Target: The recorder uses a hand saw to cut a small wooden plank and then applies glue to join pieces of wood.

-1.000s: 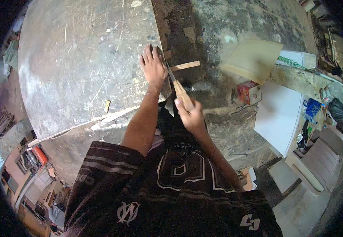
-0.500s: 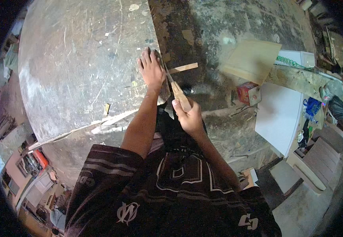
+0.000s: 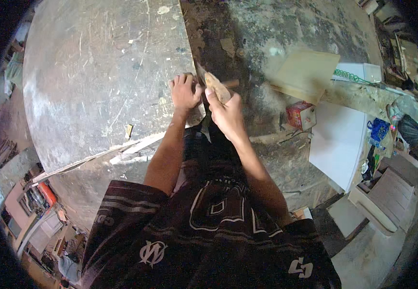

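Note:
My right hand (image 3: 225, 108) is wrapped round the pale wooden handle of a handsaw (image 3: 217, 88). The saw's narrow blade, blurred and mostly hidden, points away from me along the right edge of the worn tabletop (image 3: 98, 72). At that edge rests my left hand (image 3: 185, 91), its fingers bent and its thumb beside the blade. A thin wooden strip (image 3: 232, 83) sticks out to the right past the edge, behind the saw handle; its other end goes under my left hand, which appears to grip it there.
A scrap of wood (image 3: 129, 131) lies near the tabletop's front edge. On the right are a tan sheet (image 3: 307, 72), a red and white box (image 3: 301, 115), a white board (image 3: 339, 144) and a coiled green hose (image 3: 348, 74). An orange tool (image 3: 47, 192) sits at the lower left.
My right hand has pushed the saw forward, away from me. The fingers of my left hand, stretched out flat before, are now bent and drawn back slightly.

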`<state>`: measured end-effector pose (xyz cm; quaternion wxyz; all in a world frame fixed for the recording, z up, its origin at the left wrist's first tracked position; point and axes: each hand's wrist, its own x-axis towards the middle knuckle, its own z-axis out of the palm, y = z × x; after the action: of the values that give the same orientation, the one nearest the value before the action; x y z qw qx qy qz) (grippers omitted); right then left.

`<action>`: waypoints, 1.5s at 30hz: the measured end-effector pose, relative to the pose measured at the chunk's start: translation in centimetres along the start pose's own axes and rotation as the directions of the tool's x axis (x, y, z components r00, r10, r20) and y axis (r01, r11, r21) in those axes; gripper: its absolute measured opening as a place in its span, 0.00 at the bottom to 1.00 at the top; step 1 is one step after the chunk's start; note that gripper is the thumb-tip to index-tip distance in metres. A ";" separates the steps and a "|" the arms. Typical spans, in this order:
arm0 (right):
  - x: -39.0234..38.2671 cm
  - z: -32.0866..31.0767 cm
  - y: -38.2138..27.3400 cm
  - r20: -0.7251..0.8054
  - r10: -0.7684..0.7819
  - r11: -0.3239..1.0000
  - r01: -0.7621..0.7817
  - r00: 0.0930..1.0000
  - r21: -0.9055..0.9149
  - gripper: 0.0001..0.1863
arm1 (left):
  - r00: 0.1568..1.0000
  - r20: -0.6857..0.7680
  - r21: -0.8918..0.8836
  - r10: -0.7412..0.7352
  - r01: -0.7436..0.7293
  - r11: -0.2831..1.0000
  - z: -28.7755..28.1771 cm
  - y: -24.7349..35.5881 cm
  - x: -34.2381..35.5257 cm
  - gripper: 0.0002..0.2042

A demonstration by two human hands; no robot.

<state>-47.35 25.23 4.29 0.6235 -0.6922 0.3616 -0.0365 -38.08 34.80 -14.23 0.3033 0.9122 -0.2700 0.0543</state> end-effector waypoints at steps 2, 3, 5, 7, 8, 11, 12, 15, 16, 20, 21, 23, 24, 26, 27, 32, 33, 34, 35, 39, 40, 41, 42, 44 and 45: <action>0.5 -0.3 -0.2 -0.023 -0.023 0.999 0.022 0.999 -0.027 0.18 | 0.991 0.095 -0.036 0.093 -0.090 0.995 -1.0 0.4 -0.4 0.19; 0.9 -0.7 0.2 -0.025 -0.025 0.999 0.024 0.999 -0.027 0.18 | 0.991 0.094 -0.037 0.094 -0.091 0.995 -1.2 0.5 -0.5 0.19; 1.2 -1.7 0.7 -0.030 0.039 0.999 -0.038 0.999 0.017 0.17 | 0.987 0.124 0.006 0.103 -0.104 0.995 -1.5 0.4 -0.8 0.20; 1.1 -3.0 0.8 -0.014 0.046 0.989 -0.044 0.999 0.138 0.16 | 0.984 0.155 0.018 0.086 -0.089 0.996 -1.6 0.0 -1.1 0.21; 1.2 -3.6 0.9 -0.025 0.059 0.987 -0.055 0.998 0.148 0.16 | 0.985 0.139 -0.022 0.107 -0.105 0.994 -1.5 -0.3 -1.1 0.20; 2.9 -5.6 3.7 -0.128 -0.111 0.990 0.099 0.986 -0.099 0.18 | 0.982 0.125 -0.088 0.141 -0.130 0.988 -1.2 -1.3 -1.2 0.16; 3.9 -6.0 4.9 -0.103 -0.185 0.968 0.163 0.977 -0.193 0.18 | 0.984 0.136 -0.104 0.117 -0.103 0.989 -1.3 -1.7 -1.4 0.13; 7.0 -6.2 7.3 -0.081 -0.142 0.858 0.082 0.986 -0.507 0.22 | 0.993 0.043 -0.148 0.112 -0.104 0.983 -0.8 -2.6 -1.8 0.08; 7.9 -6.6 8.8 -0.082 -0.166 0.853 0.101 0.983 -0.513 0.27 | 0.992 0.071 -0.167 0.108 -0.095 0.981 -0.7 -2.8 -1.7 0.08; 9.8 -8.1 12.4 0.046 -0.100 0.687 0.103 0.994 -0.719 0.33 | 0.995 0.054 -0.168 0.085 -0.075 0.983 -0.4 -2.8 -1.9 0.07; 9.9 -8.5 13.2 0.050 -0.095 0.688 0.102 0.994 -0.718 0.33 | 0.997 0.011 -0.194 0.082 -0.078 0.978 -0.2 -2.8 -1.7 0.07; 10.2 -9.4 14.8 0.153 -0.028 0.829 0.108 0.988 -0.548 0.33 | 0.999 -0.017 -0.212 0.049 -0.051 0.976 -0.1 -2.7 -1.8 0.08; 10.9 -9.8 15.7 0.191 0.146 0.791 0.002 0.971 -0.612 0.33 | 0.999 0.004 -0.221 0.042 -0.040 0.974 -0.1 -2.7 -1.7 0.08; 10.8 -10.3 18.4 0.210 0.067 0.847 0.055 0.975 -0.528 0.32 | 0.999 0.028 -0.230 0.036 -0.029 0.973 -0.1 -2.6 -1.6 0.09; 10.7 -10.4 19.4 0.219 -0.016 0.890 0.114 0.976 -0.441 0.32 | 1.000 0.017 -0.246 0.019 -0.014 0.969 -0.1 -2.3 -1.4 0.09; 7.8 -9.8 19.3 0.154 0.266 0.962 -0.254 0.952 -0.097 0.23 | 0.971 0.234 -0.205 0.055 -0.006 0.979 -1.9 -2.8 -1.5 0.14; 7.7 -9.3 19.3 0.152 0.264 0.963 -0.252 0.953 -0.094 0.23 | 0.971 0.234 -0.205 0.059 -0.010 0.979 -2.2 -2.6 -1.7 0.14; 7.7 -8.5 19.4 0.085 0.269 0.962 -0.263 0.959 -0.067 0.19 | 0.965 0.240 -0.189 0.104 -0.059 0.980 -2.5 -2.5 -2.0 0.14; 7.6 -7.7 20.1 0.021 0.275 0.961 -0.274 0.961 -0.040 0.16 | 0.958 0.248 -0.172 0.146 -0.105 0.980 -3.0 -2.4 -2.5 0.14; 6.9 -5.0 19.8 -0.108 0.368 0.902 -0.325 0.924 0.285 0.14 | 0.924 0.272 -0.104 0.270 -0.251 0.962 -3.6 -2.1 -3.5 0.18; 7.0 -5.1 19.7 -0.108 0.367 0.901 -0.325 0.924 0.286 0.14 | 0.920 0.300 -0.083 0.252 -0.238 0.968 -3.6 -1.9 -3.5 0.18; 7.1 -5.1 19.8 -0.014 0.327 0.876 -0.298 0.945 0.380 0.12 | 0.919 0.302 -0.082 0.251 -0.238 0.968 -3.6 -1.6 -3.5 0.18; 7.0 -5.2 19.8 0.074 0.275 0.837 -0.276 0.959 0.472 0.10 | 0.914 0.348 -0.131 0.207 -0.171 0.976 -3.4 -1.3 -3.3 0.17; 6.3 -4.8 19.1 0.106 0.244 0.842 -0.265 0.964 0.469 0.09 | 0.931 0.302 -0.188 0.203 -0.151 0.971 -2.7 -1.3 -3.6 0.14; 5.7 -4.3 17.8 0.143 0.212 0.849 -0.255 0.967 0.463 0.07 | 0.934 0.301 -0.181 0.191 -0.141 0.973 -3.0 -0.9 -3.8 0.14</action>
<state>-53.37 19.18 -12.86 0.7896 -0.4688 0.3956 -0.0183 -40.66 38.91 -13.30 0.3210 0.8563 -0.3949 -0.0882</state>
